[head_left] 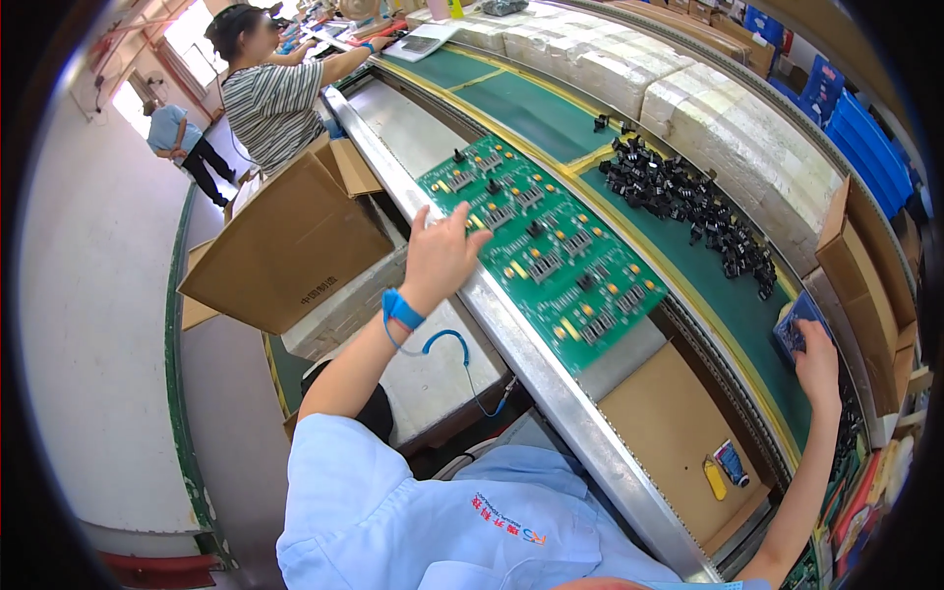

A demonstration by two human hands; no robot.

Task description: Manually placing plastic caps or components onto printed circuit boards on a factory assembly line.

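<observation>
A large green circuit board (pixel 551 251) lies on the metal conveyor rail, with several black parts and heat sinks set on it. My left hand (pixel 440 254) rests at the board's near left edge, fingers spread, holding nothing; a blue wrist strap with a coiled cord is on that wrist. My right hand (pixel 816 359) reaches far right and grips a small dark blue box (pixel 795 324) at the edge of the green belt. A heap of small black components (pixel 688 192) lies on the green mat beyond the board.
White wrapped bundles (pixel 708 108) line the far side. An open cardboard box (pixel 295 241) stands at my left. A cardboard sheet (pixel 669 433) with a yellow and a blue tool lies at lower right. Another person (pixel 270 93) in a striped shirt works further up the line.
</observation>
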